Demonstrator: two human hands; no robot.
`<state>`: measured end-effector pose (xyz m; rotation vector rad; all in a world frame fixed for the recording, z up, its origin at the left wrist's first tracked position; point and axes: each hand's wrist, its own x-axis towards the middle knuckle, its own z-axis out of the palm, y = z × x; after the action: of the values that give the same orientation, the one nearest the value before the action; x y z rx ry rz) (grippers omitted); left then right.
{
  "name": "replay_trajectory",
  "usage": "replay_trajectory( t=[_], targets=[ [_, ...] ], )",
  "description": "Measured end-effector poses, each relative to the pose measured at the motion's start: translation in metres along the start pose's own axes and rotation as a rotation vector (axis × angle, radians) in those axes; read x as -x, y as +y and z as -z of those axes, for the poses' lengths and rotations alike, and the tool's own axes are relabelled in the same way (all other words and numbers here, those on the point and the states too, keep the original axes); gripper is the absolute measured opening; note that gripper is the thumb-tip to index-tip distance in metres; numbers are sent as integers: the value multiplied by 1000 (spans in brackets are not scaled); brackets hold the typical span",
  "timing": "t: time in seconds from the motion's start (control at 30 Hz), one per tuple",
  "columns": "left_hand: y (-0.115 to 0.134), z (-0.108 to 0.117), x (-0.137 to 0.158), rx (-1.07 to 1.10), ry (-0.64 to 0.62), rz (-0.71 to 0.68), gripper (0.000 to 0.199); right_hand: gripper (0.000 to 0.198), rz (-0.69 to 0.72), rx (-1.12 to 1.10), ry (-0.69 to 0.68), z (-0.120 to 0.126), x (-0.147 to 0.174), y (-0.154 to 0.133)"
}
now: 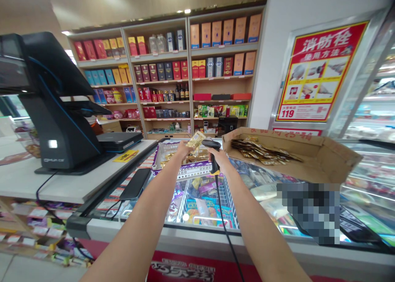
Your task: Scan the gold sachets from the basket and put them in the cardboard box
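Note:
My left hand (184,149) is closed on the near-left edge of a gold snack packet (195,140), lifted over a white-and-purple plastic basket (182,172). More gold packets (202,154) lie in that basket. In my right hand (217,155) is a black barcode scanner (212,145), its head close to the packet and its fingers wrapped round the grip. A black cable hangs from the scanner towards me. The basket rests on the glass top of a chest freezer (173,228).
An open cardboard box (324,158) with gold packets stands right of the basket. A black power bank-like slab (135,184) lies to the left. The checkout terminal (66,109) stands on the white counter (21,179). Shelves of boxed goods (162,72) line the back.

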<state>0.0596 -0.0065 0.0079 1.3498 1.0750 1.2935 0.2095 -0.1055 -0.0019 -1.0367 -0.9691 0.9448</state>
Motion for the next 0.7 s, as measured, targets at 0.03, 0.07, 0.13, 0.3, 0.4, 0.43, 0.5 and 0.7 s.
replay_trajectory(
  t=[0.03, 0.07, 0.13, 0.3, 0.4, 0.43, 0.5, 0.7],
  targets=[
    [2, 1, 2, -51, 34, -17, 45, 15, -1, 2, 0, 0, 0, 0],
    [4, 1, 4, -84, 48, -32, 37, 16, -2, 4, 0, 0, 1, -1],
    [7, 3, 6, -111, 33, -77, 26, 16, -3, 10, -2, 1, 2, -1],
    [12, 3, 7, -202, 68, -153, 14, 18, 4, 70, -5, 1, 8, -7],
    [11, 3, 4, -248, 115, -192, 10, 18, 29, 131, -5, 0, 10, -10],
    [10, 3, 3, -255, 112, -202, 8, 18, 34, 137, -9, 0, 11, -11],
    [9, 4, 0, -256, 97, -211, 6, 18, 40, 131, -17, -1, 12, -12],
    [4, 5, -3, -103, 136, -160, 6, 15, 53, 88, -22, -2, 15, -14]
  ],
)
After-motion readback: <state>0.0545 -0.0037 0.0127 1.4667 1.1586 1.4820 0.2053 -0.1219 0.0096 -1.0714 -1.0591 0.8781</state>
